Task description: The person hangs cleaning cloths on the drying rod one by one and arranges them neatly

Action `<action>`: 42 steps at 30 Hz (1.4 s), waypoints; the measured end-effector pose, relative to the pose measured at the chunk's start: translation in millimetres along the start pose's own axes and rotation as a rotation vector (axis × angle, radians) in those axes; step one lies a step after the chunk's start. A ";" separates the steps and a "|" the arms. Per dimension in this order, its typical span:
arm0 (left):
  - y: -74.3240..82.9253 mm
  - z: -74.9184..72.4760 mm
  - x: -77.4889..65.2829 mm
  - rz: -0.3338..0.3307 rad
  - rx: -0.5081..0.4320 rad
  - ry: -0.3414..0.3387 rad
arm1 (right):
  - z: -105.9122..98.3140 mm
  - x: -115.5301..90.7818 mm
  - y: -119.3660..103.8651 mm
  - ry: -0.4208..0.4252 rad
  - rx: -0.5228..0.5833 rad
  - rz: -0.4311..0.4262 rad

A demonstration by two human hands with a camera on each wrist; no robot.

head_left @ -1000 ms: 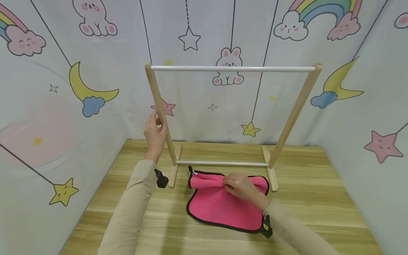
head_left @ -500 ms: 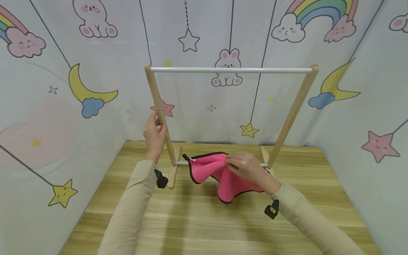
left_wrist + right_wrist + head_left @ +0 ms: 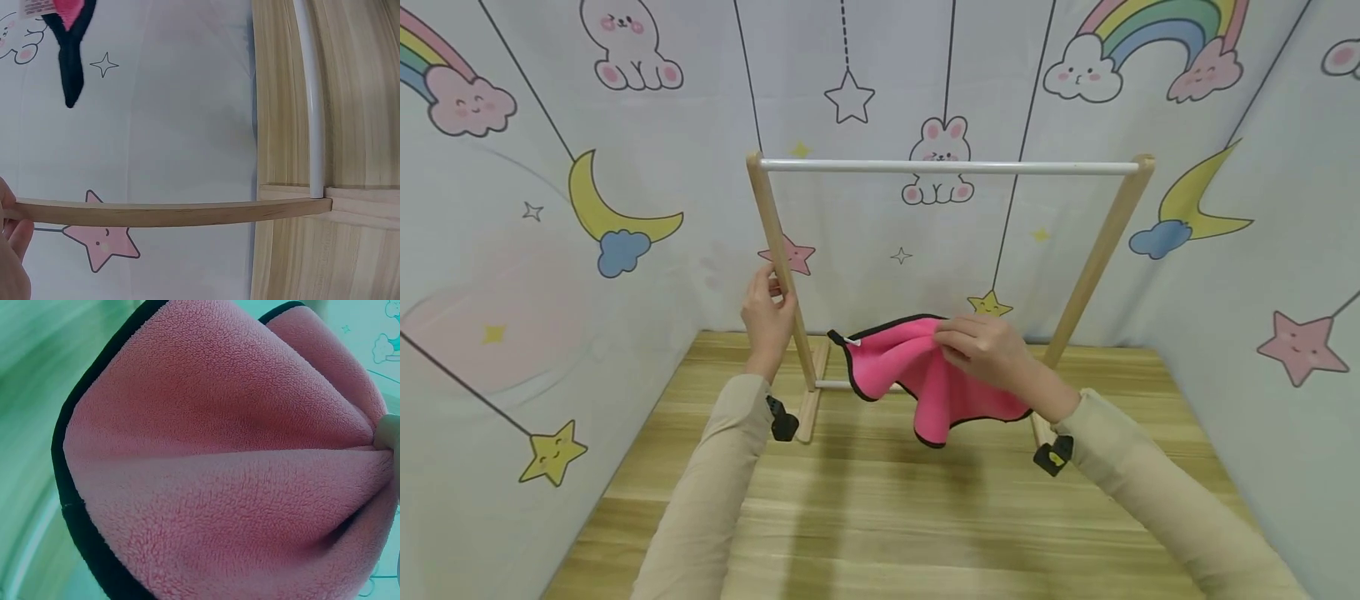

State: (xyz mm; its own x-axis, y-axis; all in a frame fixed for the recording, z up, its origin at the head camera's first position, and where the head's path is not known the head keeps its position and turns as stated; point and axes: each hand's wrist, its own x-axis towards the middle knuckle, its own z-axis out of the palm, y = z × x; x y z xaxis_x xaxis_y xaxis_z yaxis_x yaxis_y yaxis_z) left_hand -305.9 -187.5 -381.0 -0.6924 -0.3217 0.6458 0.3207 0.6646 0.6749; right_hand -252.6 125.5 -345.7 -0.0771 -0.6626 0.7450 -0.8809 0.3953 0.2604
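A pink fleecy towel [image 3: 887,362] with black edging hangs in loose folds above the wooden surface, in front of the rack's lower bar. My right hand [image 3: 992,350] pinches it near its top edge, so it gathers into pleats there. Its black loop [image 3: 836,337] and a small white tag point left. Filling the right wrist view, the towel [image 3: 212,437] runs in folds to the fingertips at the right edge. My left hand [image 3: 767,321] holds the left post [image 3: 801,342] of a wooden rack between thumb and fingers; the left wrist view shows this post [image 3: 169,214] too.
The rack's white top bar [image 3: 947,167] spans above the towel, between the left post and the right post [image 3: 1097,258]. A lower white bar [image 3: 831,384] joins the feet. Cartoon-printed walls [image 3: 865,275] enclose the wooden surface [image 3: 865,517] at the back and sides.
My right hand has lifted the towel off the wooden surface and raised it toward the rack, its lower part now hanging in folds. The left hand has stayed on the post.
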 end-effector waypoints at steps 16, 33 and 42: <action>2.1 -0.5 -0.3 -0.020 -0.003 -0.037 | -48.3 56.5 33.7 0.065 -0.104 -0.058; -0.8 -0.1 -1.2 0.003 -0.004 -0.008 | -90.4 108.4 56.2 0.213 -0.278 -0.036; -0.4 0.3 -0.9 0.003 -0.008 -0.006 | -106.7 138.7 74.9 0.362 -0.355 0.074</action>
State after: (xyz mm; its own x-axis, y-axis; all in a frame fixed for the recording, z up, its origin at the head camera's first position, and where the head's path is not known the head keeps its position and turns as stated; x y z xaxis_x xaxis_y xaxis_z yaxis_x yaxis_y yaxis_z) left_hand -305.6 -187.3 -382.0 -0.6953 -0.3156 0.6458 0.3277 0.6604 0.6756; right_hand -279.4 131.1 -157.4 0.0890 -0.3865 0.9180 -0.6611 0.6665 0.3447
